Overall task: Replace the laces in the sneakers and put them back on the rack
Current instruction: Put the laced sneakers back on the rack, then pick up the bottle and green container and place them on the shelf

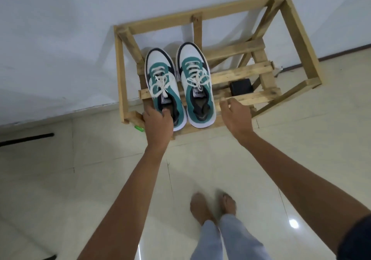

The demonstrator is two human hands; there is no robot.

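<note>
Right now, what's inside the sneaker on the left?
The left hand grips the left sneaker at its heel, thumb in the opening. Inside shows dark lining and a white tongue label. Further in toward the toe is covered by the tongue and tied laces.

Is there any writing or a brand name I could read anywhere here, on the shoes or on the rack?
Tongue label of the right sneaker: dark letters on a white patch, upside down to the camera and too blurred to read for sure.
Tongue label of the left sneaker: partly hidden, unreadable.
Wooden rack, black box, small green thing on the floor: no writing visible.
</note>
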